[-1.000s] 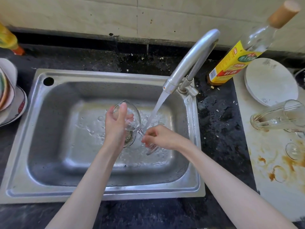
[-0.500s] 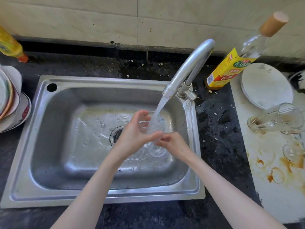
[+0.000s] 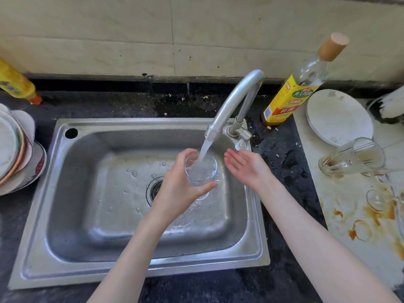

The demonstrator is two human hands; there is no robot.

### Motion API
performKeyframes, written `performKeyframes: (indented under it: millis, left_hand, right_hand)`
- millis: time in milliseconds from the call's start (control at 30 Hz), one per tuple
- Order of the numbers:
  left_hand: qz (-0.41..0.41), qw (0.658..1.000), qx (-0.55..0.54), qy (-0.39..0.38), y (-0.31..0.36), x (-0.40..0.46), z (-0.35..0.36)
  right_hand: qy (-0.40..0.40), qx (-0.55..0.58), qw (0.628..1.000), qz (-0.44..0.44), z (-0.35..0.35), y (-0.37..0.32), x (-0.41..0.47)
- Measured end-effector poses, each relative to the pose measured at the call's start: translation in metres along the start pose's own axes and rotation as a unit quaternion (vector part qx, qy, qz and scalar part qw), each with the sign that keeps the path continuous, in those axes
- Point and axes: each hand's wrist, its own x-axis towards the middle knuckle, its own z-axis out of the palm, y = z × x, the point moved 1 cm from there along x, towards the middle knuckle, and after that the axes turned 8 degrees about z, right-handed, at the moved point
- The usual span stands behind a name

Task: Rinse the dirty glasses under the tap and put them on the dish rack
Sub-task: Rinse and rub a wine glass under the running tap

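Note:
My left hand grips a clear stemmed glass upright over the steel sink. Water runs from the tap straight into the glass bowl, which is filling. My right hand hovers just right of the glass, palm up with fingers spread, holding nothing. On the stained white board at the right lies a dirty tumbler on its side, with another stemmed glass partly cut off by the frame edge.
A bottle with a yellow label stands behind the tap. A white round plate lies on the board. Stacked plates and bowls sit left of the sink, with a yellow bottle behind them.
The glass was turned upright and brought under the stream. My right hand let go of the stem and moved off to the right, opening palm up. The left hand still holds the glass.

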Motion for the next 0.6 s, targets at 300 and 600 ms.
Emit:
performKeyframes:
  millis: [300,600]
  left_hand:
    - [0.007,1.000,0.008,-0.003,0.013,0.004,-0.004]
    - [0.029,0.999,0.026,0.004,0.028,0.013,-0.010]
  right_hand:
    - [-0.013,0.080,0.995,0.058,0.008,-0.016,-0.015]
    - [-0.061,0.105,0.990,0.074,0.007,-0.063,-0.023]
